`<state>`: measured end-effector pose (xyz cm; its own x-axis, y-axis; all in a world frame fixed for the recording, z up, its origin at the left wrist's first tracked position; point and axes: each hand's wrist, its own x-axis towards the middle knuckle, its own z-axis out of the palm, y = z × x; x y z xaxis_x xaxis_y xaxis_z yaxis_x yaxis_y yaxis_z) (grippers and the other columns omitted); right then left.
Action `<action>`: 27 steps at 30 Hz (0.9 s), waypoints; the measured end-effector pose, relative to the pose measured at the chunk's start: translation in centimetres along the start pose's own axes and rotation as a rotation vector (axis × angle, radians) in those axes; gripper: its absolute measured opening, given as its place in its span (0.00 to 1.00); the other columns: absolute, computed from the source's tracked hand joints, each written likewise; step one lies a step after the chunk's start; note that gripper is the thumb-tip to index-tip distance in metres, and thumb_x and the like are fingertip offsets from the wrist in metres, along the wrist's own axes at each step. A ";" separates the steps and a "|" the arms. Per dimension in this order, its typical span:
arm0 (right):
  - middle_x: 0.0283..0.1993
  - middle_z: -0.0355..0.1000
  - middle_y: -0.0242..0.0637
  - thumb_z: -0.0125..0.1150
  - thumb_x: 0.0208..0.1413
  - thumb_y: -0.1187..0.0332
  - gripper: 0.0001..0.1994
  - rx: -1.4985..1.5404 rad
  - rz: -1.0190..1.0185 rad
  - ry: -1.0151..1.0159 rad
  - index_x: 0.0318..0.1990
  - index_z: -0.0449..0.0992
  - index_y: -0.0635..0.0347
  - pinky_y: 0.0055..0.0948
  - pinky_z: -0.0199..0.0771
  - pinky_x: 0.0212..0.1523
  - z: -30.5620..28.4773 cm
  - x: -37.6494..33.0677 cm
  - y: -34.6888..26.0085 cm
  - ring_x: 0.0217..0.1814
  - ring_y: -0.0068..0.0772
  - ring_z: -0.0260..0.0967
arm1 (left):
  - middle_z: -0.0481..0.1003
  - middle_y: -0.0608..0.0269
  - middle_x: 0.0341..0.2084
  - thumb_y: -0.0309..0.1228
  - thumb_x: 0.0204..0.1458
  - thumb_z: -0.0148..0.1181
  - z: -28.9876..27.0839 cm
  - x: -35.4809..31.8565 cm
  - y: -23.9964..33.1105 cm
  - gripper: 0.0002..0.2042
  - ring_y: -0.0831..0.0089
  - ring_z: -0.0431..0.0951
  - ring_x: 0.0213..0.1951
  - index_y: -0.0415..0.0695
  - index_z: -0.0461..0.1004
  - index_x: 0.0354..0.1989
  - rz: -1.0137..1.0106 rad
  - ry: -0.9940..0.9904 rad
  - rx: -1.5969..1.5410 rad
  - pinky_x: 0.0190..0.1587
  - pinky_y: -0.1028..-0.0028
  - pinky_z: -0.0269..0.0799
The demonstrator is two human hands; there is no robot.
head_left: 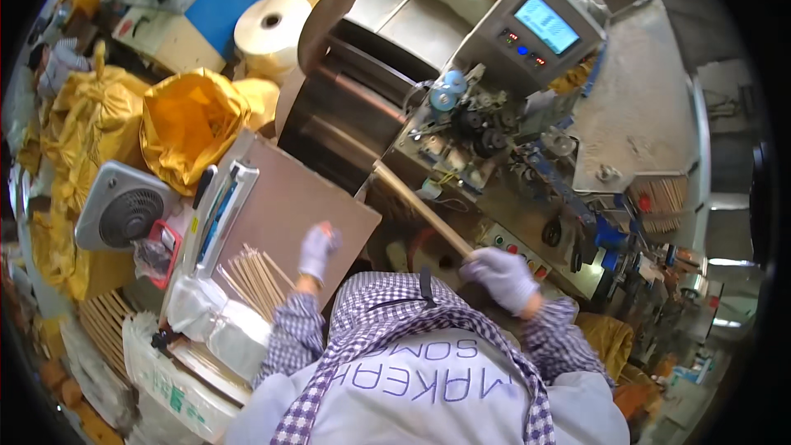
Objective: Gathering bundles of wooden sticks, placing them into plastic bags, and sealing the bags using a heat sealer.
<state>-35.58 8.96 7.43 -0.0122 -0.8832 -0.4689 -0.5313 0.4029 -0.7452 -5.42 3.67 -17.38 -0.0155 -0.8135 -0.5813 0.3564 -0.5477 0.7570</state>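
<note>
My left hand [317, 249], in a pale glove, hovers over the brown board [297, 198] with fingers curled and nothing visible in it. Beside it lies a loose bundle of thin wooden sticks [257, 278]. My right hand [503, 274], also gloved, is closed around the lower end of a long wooden rod [416, 202]. The rod slants up and left toward the dark rollers [346, 115] of the grey packing machine [486, 140]. My checked sleeves and white apron fill the lower middle of the view.
A control box with a lit screen [540, 25] tops the machine. Yellow bags [185, 119] pile at the left, with a small grey fan [124, 208], a white film roll [272, 29], and plastic-wrapped stick packs [218, 325]. More sticks sit in a tray [663, 198] at the right.
</note>
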 end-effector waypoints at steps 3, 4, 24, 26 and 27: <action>0.30 0.71 0.37 0.52 0.51 0.73 0.06 -0.517 -0.540 0.474 0.33 0.72 0.66 0.25 0.71 0.34 -11.6 -3.6 -6.4 0.31 0.30 0.69 | 0.73 0.53 0.31 0.27 0.50 0.51 1.5 -4.7 -2.9 0.12 0.67 0.75 0.29 0.36 0.65 0.43 -0.361 -0.176 -0.002 0.33 0.73 0.72; 0.34 0.70 0.39 0.49 0.54 0.70 0.09 -0.460 -0.572 0.760 0.35 0.72 0.68 0.25 0.70 0.37 -16.0 -5.1 -5.2 0.33 0.32 0.69 | 0.73 0.52 0.31 0.27 0.50 0.51 2.3 -5.4 -3.2 0.13 0.65 0.75 0.30 0.36 0.65 0.43 -0.349 -0.218 0.078 0.34 0.72 0.72; 0.51 0.65 0.36 0.57 0.46 0.64 0.18 -0.965 0.390 0.722 0.47 0.70 0.50 0.29 0.60 0.53 -46.4 -5.7 4.0 0.54 0.35 0.61 | 0.69 0.54 0.36 0.26 0.51 0.49 6.0 -4.7 3.7 0.14 0.68 0.73 0.36 0.33 0.64 0.45 -0.074 -0.226 0.436 0.37 0.72 0.73; 0.56 0.60 0.36 0.54 0.47 0.66 0.21 -1.074 0.270 0.775 0.52 0.66 0.54 0.27 0.53 0.59 -47.2 -5.6 6.2 0.60 0.33 0.54 | 0.69 0.57 0.36 0.28 0.52 0.48 6.4 -3.7 4.2 0.13 0.70 0.73 0.36 0.35 0.66 0.44 -0.050 -0.225 0.452 0.38 0.71 0.73; 0.56 0.61 0.37 0.48 0.51 0.70 0.18 -1.176 0.109 0.951 0.51 0.64 0.62 0.26 0.56 0.57 -48.7 -6.0 7.7 0.59 0.31 0.56 | 0.71 0.60 0.33 0.30 0.52 0.48 7.8 -3.3 6.1 0.12 0.73 0.73 0.34 0.37 0.68 0.42 0.042 -0.363 0.665 0.36 0.74 0.71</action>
<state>-80.89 5.68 27.61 -0.3767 -0.8696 0.3193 -0.8397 0.4661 0.2787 -10.46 1.50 -8.57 -0.3621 -0.7866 -0.5002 -0.2731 -0.4235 0.8637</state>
